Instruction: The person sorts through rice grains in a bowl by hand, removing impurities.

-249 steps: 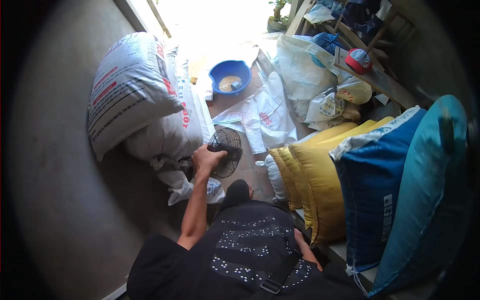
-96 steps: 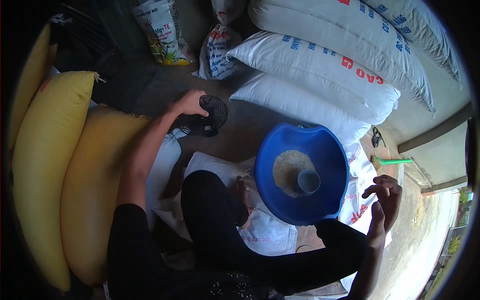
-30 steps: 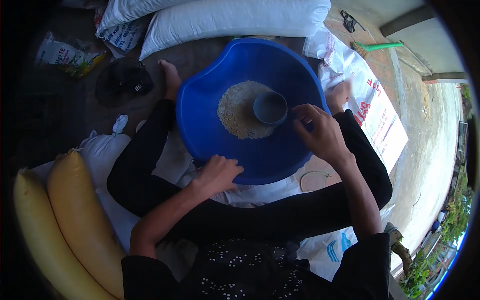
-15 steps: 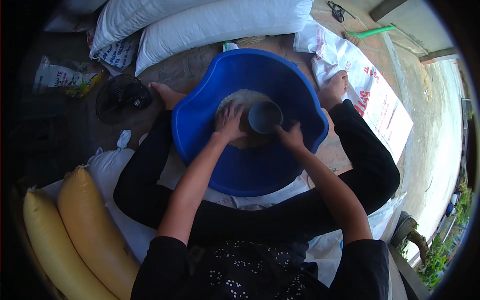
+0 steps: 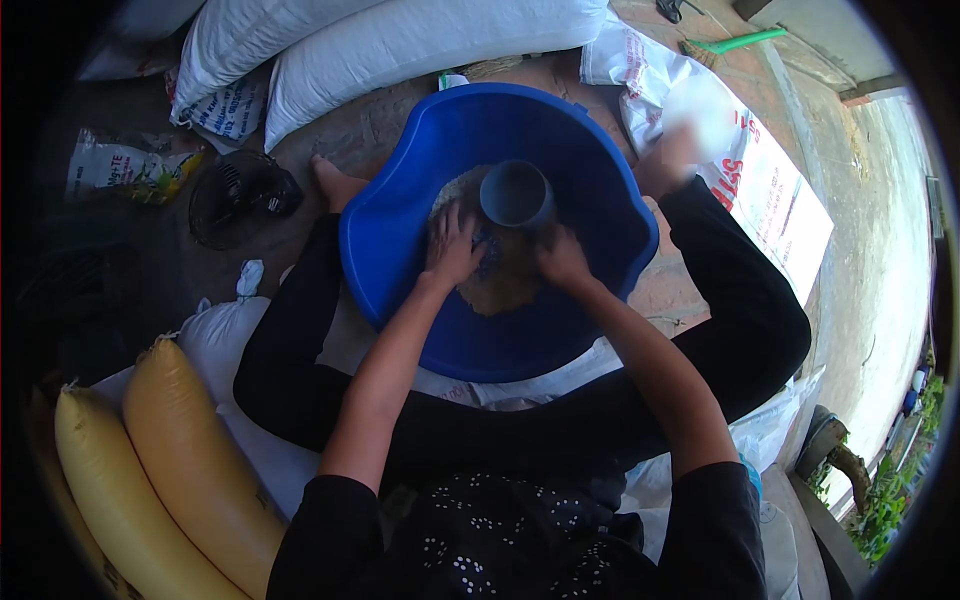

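Observation:
Between my legs stands a large blue tub (image 5: 400, 290) with pale grain (image 5: 495, 292) at its bottom. A round grey bowl (image 5: 516, 194) is in the tub, its opening facing up toward me. My right hand (image 5: 564, 256) is closed at the near right side of the bowl, gripping it; the fingertips are partly hidden in shadow. To the left, my left hand (image 5: 455, 248) rests on the grain with its fingers spread, holding nothing that I can see.
Full white sacks (image 5: 430, 60) lie beyond the tub, and yellow sacks (image 5: 190, 440) at the lower left. A black fan (image 5: 240, 195) is on the left. A printed white sack (image 5: 770, 200) and a green-handled broom (image 5: 740, 43) are at the right.
The bowl has moved away from me and slightly left, uncovering more grain. My right hand has shifted left with it. My left hand has moved slightly down and left.

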